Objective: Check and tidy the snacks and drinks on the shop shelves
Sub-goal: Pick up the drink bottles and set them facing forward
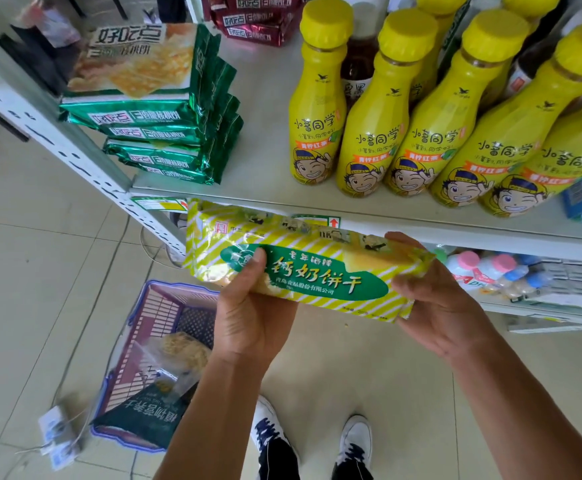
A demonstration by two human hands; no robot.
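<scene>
I hold a yellow-and-green striped biscuit packet [303,265] level in front of the shelf edge, just below the upper shelf [265,140]. My left hand [251,313] grips its left part, thumb on the green label. My right hand [435,299] cups its right end from below. On the shelf stands a stack of green biscuit packets [151,109] at the left and a row of yellow bottles [417,119] at the right.
A purple basket [165,341] with several snack bags sits on the tiled floor at the lower left, beside a power strip [59,434]. Red packets [255,15] lie at the shelf's back. A lower shelf holds small pink- and blue-capped bottles [490,275]. My shoes [314,441] are below.
</scene>
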